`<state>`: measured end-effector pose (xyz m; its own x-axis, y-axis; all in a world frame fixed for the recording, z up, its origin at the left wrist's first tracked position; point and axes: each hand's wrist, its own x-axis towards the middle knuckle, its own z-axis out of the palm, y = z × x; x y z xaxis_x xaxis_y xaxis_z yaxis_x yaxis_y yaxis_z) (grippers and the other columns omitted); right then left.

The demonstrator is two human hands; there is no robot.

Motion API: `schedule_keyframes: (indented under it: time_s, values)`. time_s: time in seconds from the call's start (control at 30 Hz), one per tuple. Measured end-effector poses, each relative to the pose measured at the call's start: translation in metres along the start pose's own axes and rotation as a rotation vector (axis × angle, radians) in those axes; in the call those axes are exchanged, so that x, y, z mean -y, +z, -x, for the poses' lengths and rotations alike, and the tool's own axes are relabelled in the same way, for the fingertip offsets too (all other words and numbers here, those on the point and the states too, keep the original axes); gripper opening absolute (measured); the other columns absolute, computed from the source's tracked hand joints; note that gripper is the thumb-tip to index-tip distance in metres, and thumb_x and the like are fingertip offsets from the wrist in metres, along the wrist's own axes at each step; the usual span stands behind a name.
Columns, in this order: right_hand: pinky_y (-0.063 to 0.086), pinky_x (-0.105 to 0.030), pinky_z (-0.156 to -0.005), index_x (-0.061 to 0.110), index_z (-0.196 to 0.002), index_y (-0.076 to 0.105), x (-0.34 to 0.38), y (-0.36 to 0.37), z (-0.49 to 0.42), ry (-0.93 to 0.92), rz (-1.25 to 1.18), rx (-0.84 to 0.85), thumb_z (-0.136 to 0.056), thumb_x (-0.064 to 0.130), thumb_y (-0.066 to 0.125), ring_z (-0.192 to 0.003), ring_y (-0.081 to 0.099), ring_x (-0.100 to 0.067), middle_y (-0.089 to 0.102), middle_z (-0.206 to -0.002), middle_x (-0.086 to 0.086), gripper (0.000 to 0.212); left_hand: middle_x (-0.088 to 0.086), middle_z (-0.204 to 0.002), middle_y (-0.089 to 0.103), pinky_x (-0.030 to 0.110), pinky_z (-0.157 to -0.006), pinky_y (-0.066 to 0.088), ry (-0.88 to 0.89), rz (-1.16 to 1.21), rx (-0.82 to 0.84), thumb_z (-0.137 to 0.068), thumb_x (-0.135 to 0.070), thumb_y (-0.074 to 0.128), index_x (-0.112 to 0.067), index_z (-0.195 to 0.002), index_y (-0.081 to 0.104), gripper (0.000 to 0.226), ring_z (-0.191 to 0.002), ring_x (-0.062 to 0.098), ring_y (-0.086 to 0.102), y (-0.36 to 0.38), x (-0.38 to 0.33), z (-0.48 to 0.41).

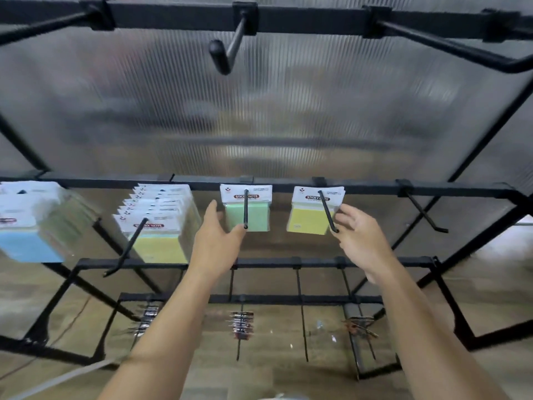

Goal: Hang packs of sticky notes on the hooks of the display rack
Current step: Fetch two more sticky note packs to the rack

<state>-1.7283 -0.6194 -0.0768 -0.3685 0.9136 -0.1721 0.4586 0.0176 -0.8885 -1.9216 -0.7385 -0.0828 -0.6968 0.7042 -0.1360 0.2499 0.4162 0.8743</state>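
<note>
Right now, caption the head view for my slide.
Left hand and right hand, both open, beside the green pack and yellow pack hanging on the display rack.

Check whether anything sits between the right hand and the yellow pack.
Nothing visible. The right hand has its fingers at the right edge of the yellow pack; the hook crosses the pack's front, left of them, not between.

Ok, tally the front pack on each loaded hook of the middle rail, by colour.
Blue front pack: 1
Yellow front packs: 2
Green front pack: 1
Total: 4
</note>
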Motion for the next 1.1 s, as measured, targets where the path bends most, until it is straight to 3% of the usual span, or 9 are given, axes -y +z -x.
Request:
schedule_keyframes:
  time_s: [0.07, 0.17, 0.23, 0.33, 0.43, 0.53, 0.7, 0.9, 1.1]
  values:
    - [0.047, -0.048, -0.1, 0.039, -0.119, 0.055, -0.004, 0.002, 0.001, 0.033, -0.055, -0.052, -0.093, 0.02, 0.06, -0.114, 0.058, -0.01, 0.06, -0.128, 0.013, 0.033, -0.003, -0.148, 0.044, 0.024, -0.092, 0.034, 0.015, 0.066, -0.001, -0.096, -0.022, 0.06, -0.02, -0.153, 0.024, 0.068, -0.112, 0.005, 0.044, 0.0, 0.003, -0.001]
    - [0.05, -0.044, -0.096, 0.035, -0.099, 0.052, -0.006, 0.005, 0.002, 0.048, -0.099, -0.103, -0.092, 0.016, 0.06, -0.109, 0.058, -0.008, 0.061, -0.122, 0.009, 0.023, -0.013, -0.122, 0.057, 0.023, -0.087, 0.038, 0.019, 0.132, -0.002, -0.094, -0.02, 0.063, -0.018, -0.142, 0.041, 0.053, -0.098, -0.001, 0.052, 0.002, 0.007, -0.002]
    - [0.052, -0.038, -0.09, 0.034, -0.095, 0.05, -0.006, 0.007, 0.002, 0.041, -0.116, -0.13, -0.093, 0.013, 0.058, -0.104, 0.058, -0.005, 0.061, -0.119, 0.007, 0.023, -0.024, -0.106, 0.052, 0.021, -0.085, 0.036, 0.02, 0.155, -0.001, -0.094, -0.017, 0.063, -0.02, -0.135, 0.045, 0.045, -0.091, -0.008, 0.05, 0.003, 0.008, -0.003]
    - [0.054, -0.032, -0.081, 0.031, -0.095, 0.05, -0.007, 0.008, 0.002, 0.034, -0.128, -0.147, -0.093, 0.009, 0.057, -0.097, 0.059, -0.004, 0.063, -0.11, 0.007, 0.023, -0.019, -0.12, 0.048, 0.02, -0.09, 0.034, 0.04, 0.189, -0.017, -0.093, -0.014, 0.063, -0.02, -0.139, 0.04, 0.052, -0.107, -0.002, 0.046, 0.005, 0.008, -0.006]
    - [0.054, -0.039, -0.085, 0.027, -0.101, 0.051, -0.008, 0.008, 0.003, 0.039, -0.117, -0.157, -0.092, 0.011, 0.061, -0.095, 0.062, -0.007, 0.066, -0.105, 0.007, 0.02, -0.017, -0.121, 0.051, 0.024, -0.093, 0.037, 0.033, 0.223, -0.03, -0.092, -0.013, 0.065, -0.021, -0.139, 0.041, 0.053, -0.113, 0.003, 0.047, 0.007, 0.012, -0.01]
    - [0.054, -0.042, -0.086, 0.025, -0.106, 0.054, -0.006, 0.009, 0.003, 0.039, -0.094, -0.141, -0.091, 0.014, 0.064, -0.096, 0.063, -0.009, 0.068, -0.1, 0.006, 0.022, -0.017, -0.104, 0.056, 0.026, -0.085, 0.04, 0.023, 0.198, -0.051, -0.091, -0.017, 0.066, -0.028, -0.122, 0.045, 0.039, -0.1, 0.006, 0.053, 0.009, 0.014, -0.012]
    - [0.056, -0.038, -0.08, 0.026, -0.086, 0.062, -0.005, 0.011, 0.007, 0.002, -0.033, -0.091, -0.093, 0.014, 0.062, -0.089, 0.066, -0.007, 0.071, -0.085, 0.009, 0.014, -0.002, -0.089, 0.055, 0.026, -0.066, 0.046, 0.017, 0.232, -0.091, -0.09, -0.018, 0.067, -0.02, -0.097, 0.051, 0.018, -0.086, 0.012, 0.056, 0.013, 0.015, -0.015]
    - [0.057, -0.039, -0.082, 0.023, -0.097, 0.059, -0.012, 0.011, 0.006, 0.037, -0.007, -0.068, -0.099, 0.021, 0.052, -0.096, 0.064, -0.01, 0.069, -0.1, 0.007, 0.007, -0.008, -0.09, 0.072, 0.04, -0.081, 0.057, 0.003, 0.327, 0.079, -0.093, -0.016, 0.066, -0.026, -0.088, 0.068, 0.011, -0.093, 0.015, 0.068, 0.012, 0.015, -0.008]
    - [0.057, -0.035, -0.075, 0.019, -0.102, 0.051, -0.016, 0.016, 0.018, 0.056, -0.038, -0.08, -0.103, 0.025, 0.038, -0.1, 0.064, -0.017, 0.064, -0.112, 0.0, 0.014, -0.017, -0.091, 0.071, 0.026, -0.067, 0.057, 0.055, 0.344, 0.145, -0.095, -0.018, 0.062, -0.029, -0.091, 0.065, 0.013, -0.092, 0.008, 0.067, 0.01, 0.015, 0.007]
